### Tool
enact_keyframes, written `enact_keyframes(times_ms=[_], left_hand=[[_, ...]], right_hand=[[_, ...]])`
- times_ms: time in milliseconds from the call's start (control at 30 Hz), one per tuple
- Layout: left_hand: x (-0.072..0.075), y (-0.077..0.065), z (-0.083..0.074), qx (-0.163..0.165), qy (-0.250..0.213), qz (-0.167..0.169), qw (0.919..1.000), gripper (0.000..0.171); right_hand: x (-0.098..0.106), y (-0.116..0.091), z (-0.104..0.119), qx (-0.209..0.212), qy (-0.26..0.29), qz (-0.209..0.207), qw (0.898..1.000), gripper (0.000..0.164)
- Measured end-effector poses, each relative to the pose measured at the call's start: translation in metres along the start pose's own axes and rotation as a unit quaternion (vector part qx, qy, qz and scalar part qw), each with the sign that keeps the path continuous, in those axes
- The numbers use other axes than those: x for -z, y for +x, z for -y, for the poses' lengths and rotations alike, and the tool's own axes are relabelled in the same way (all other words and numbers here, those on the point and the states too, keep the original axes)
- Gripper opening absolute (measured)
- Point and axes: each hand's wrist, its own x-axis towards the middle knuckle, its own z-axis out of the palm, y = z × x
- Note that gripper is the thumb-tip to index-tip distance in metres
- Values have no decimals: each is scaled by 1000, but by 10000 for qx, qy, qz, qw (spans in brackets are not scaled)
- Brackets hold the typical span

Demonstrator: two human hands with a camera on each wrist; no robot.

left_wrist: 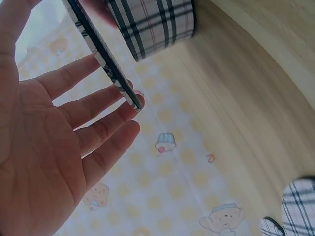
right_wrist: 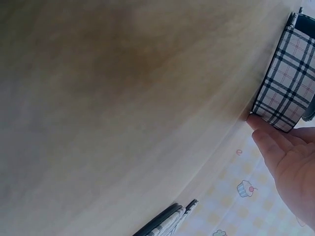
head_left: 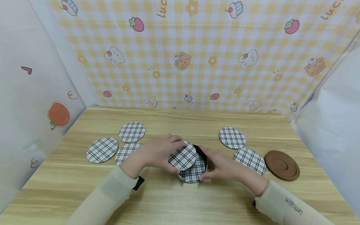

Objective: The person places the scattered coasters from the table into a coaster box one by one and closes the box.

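Observation:
My left hand (head_left: 160, 153) pinches a round plaid coaster (head_left: 182, 155) by its edges, fingers at the far side and thumb at the near side. In the left wrist view the coaster (left_wrist: 101, 54) appears edge-on, thin with a dark core. Partly beneath it in the head view is a round plaid coaster holder (head_left: 206, 162) with a dark inner wall. My right hand (head_left: 222, 164) grips the holder from the right, with the thumb at the near side. The right wrist view shows fingers against the low part of the holder's plaid outer wall (right_wrist: 288, 73).
To the left lie three plaid coasters, one at the back (head_left: 132, 132), one far left (head_left: 102, 150) and one (head_left: 126, 151) partly behind my left wrist. Two more coasters (head_left: 232, 137) lie on the right, beside a brown round wooden coaster (head_left: 282, 165). A patterned cloth (head_left: 197, 62) backs the table.

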Motion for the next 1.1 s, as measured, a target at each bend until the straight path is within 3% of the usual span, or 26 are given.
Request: enact_keyframes(times_ms=[267, 567, 1100], left_hand=[[-5, 8, -8, -303, 236, 50, 9993, 93], [-8, 16, -17, -499, 126, 175, 9985, 90], [-14, 22, -23, -385, 464, 180, 9980, 90]], right_hand=[[1, 0, 1, -26, 26, 26, 10000, 112], [-1, 1, -1, 48, 175, 27, 9998, 112], [0, 1, -1, 50, 325, 86, 9994, 111]])
